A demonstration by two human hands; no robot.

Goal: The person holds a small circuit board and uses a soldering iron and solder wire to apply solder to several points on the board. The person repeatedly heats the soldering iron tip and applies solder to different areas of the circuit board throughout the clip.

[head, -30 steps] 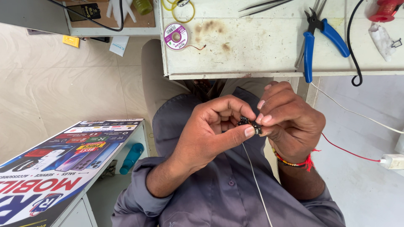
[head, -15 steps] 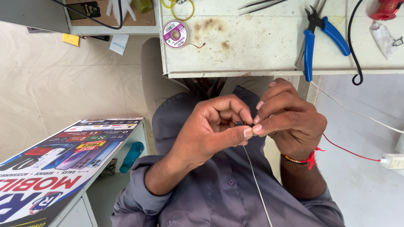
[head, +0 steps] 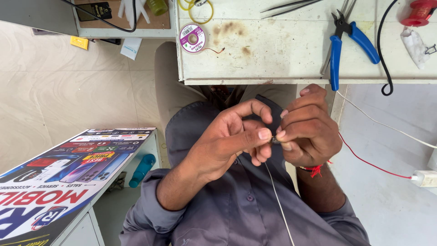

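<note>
My left hand and my right hand meet in front of my chest, just below the workbench edge. Between their thumbs and fingertips they pinch a small dark connector at the end of a thin white cable. The cable hangs down over my grey shirt. Most of the connector is hidden by the fingertips. A red thread bracelet circles my right wrist.
On the white workbench lie blue-handled pliers, tweezers, a small braid spool and a red spool. A black cable loops off its edge. A red wire reaches a white adapter. A printed counter stands at left.
The fingertips of both hands have drawn closer together, so the dark connector shows less than before. The hands stay in the same place.
</note>
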